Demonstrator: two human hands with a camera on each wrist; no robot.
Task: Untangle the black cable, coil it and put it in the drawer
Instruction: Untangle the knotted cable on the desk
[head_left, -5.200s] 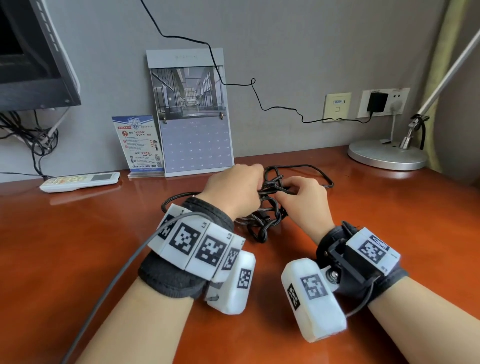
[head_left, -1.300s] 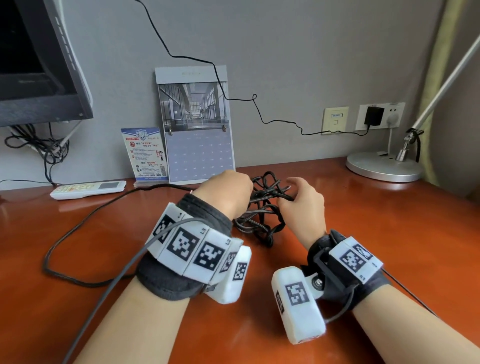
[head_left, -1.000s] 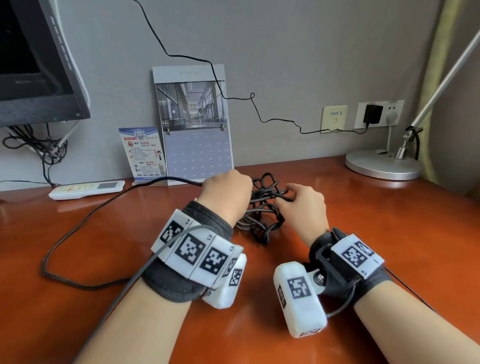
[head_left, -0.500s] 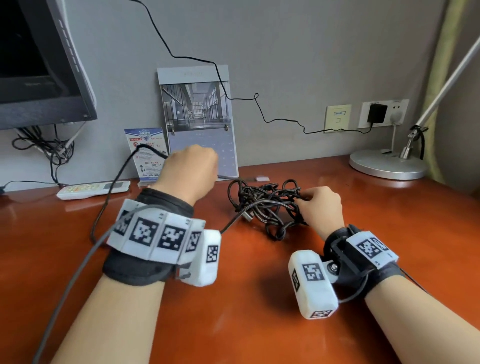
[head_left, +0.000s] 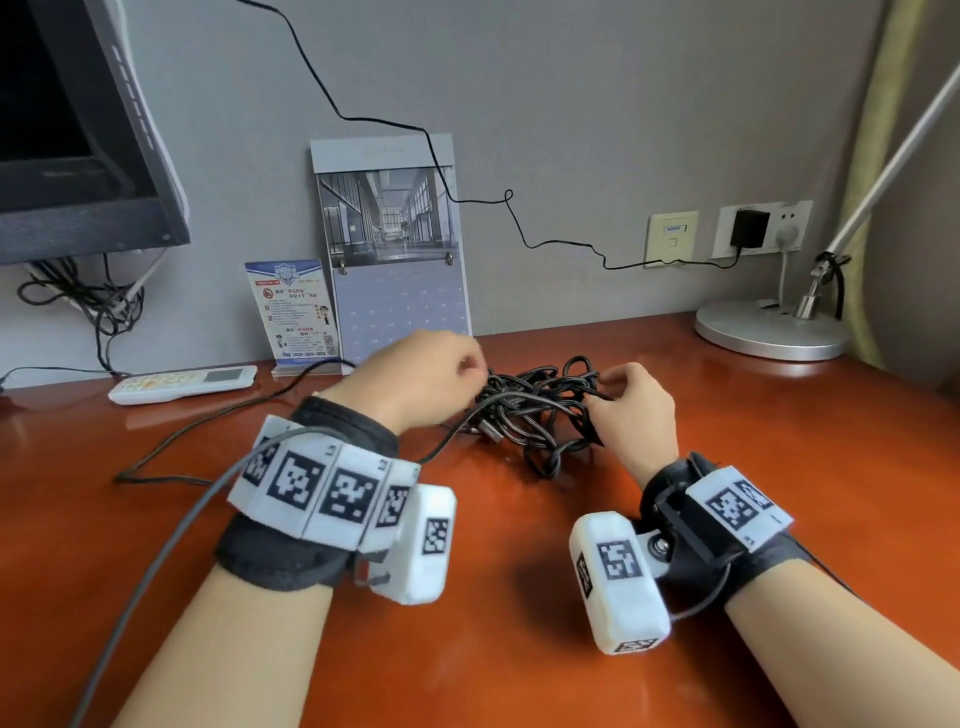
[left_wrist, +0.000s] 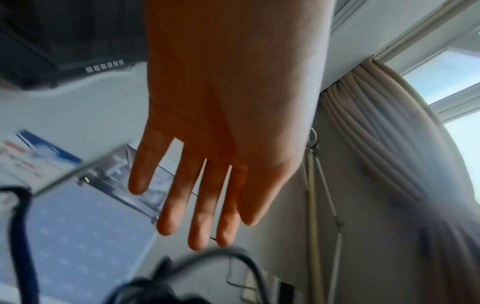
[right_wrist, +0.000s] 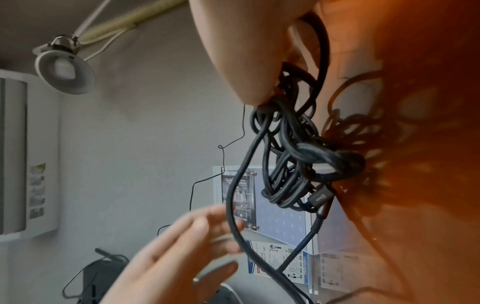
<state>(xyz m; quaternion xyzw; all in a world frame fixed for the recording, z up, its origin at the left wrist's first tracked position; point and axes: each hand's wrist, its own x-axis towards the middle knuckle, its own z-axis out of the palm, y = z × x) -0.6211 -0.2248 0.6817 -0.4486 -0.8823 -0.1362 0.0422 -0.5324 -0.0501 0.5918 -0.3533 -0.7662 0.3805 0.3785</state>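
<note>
Black cable (head_left: 535, 410): tangled heap on table (head_left: 779, 441) | right hand (head_left: 636, 410): fingers pinch the tangle's edge | left hand (head_left: 426, 379): fingers straight, apparently holding nothing.

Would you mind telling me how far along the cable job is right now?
Done: one length of the black cable trails loose across the desk.
In hand: the right hand holds the knot; the left hand is open beside it.
Left: most untangling, coiling, stowing; no drawer in view.
</note>
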